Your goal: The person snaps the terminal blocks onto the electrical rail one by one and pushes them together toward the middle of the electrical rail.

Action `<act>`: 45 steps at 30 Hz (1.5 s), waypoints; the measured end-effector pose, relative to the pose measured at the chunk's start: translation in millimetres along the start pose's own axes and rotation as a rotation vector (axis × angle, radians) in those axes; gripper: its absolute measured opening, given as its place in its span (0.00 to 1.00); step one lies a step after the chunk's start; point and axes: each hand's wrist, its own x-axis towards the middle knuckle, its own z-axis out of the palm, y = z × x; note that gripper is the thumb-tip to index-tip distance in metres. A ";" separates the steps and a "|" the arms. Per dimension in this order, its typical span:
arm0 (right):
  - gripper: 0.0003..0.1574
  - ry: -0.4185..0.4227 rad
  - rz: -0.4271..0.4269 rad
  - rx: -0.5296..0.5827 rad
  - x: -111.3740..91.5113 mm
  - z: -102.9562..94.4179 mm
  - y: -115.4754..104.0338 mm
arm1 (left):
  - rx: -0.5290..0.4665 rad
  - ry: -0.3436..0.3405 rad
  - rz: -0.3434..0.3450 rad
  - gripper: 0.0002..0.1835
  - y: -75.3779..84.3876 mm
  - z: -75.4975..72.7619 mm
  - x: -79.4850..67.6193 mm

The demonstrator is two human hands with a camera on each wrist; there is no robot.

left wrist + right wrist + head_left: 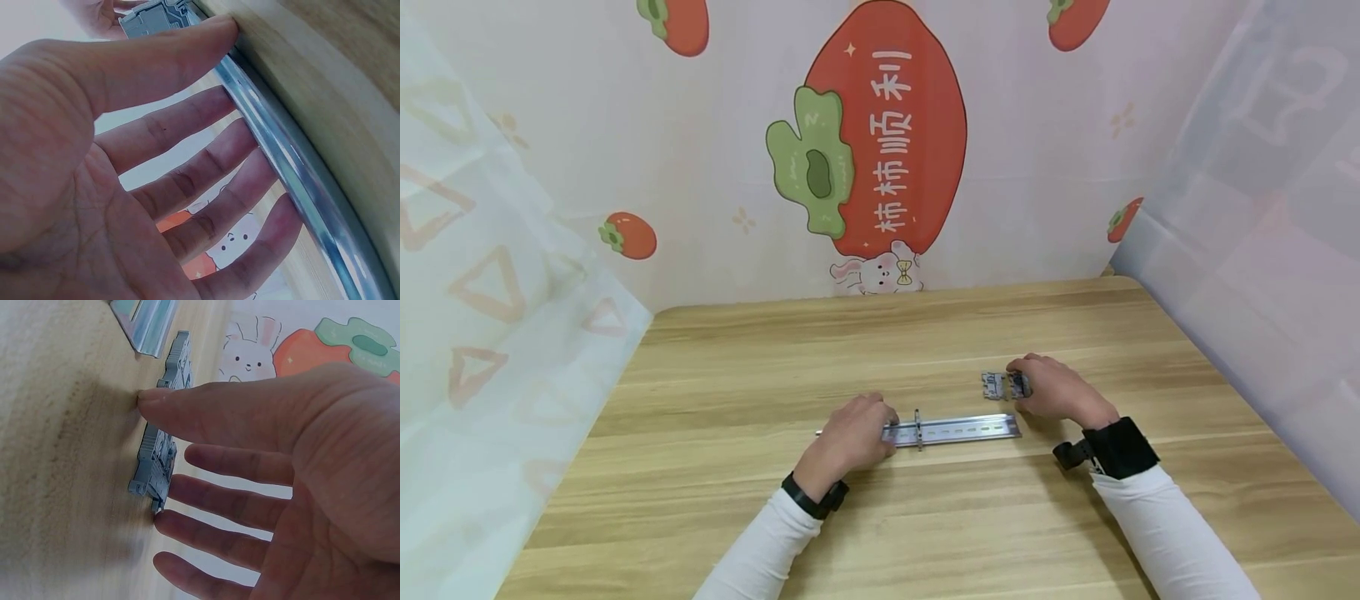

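My left hand holds the left part of a slotted metal DIN rail, its thumb on one long edge and its fingertips along the other. A thin grey terminal block stands upright across the rail, just right of this hand; the left wrist view shows its broad face beyond the thumb. Over to the right, two more grey terminal blocks lie flat on the table. The right hand spans the nearer terminal block, thumb on one side and loosely extended fingers on the other. Beside its fingertips lies the other terminal block.
The wood-grain table carries everything. A printed cloth hangs behind its back edge, and pale sheets hang at both sides. The rail's right end lies close to the right thumb.
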 end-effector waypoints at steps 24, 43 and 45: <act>0.33 0.025 0.003 -0.016 -1.9 2.7 -1.1 | 0.005 -0.006 -0.014 0.14 0.6 0.8 -1.7; 0.32 0.046 0.022 0.002 -1.4 3.8 -2.0 | 0.013 -0.010 -0.019 0.14 1.2 -1.3 -2.3; 0.32 0.052 0.017 0.001 -2.4 2.2 -2.3 | 0.008 -0.006 -0.015 0.14 1.2 -1.3 -2.1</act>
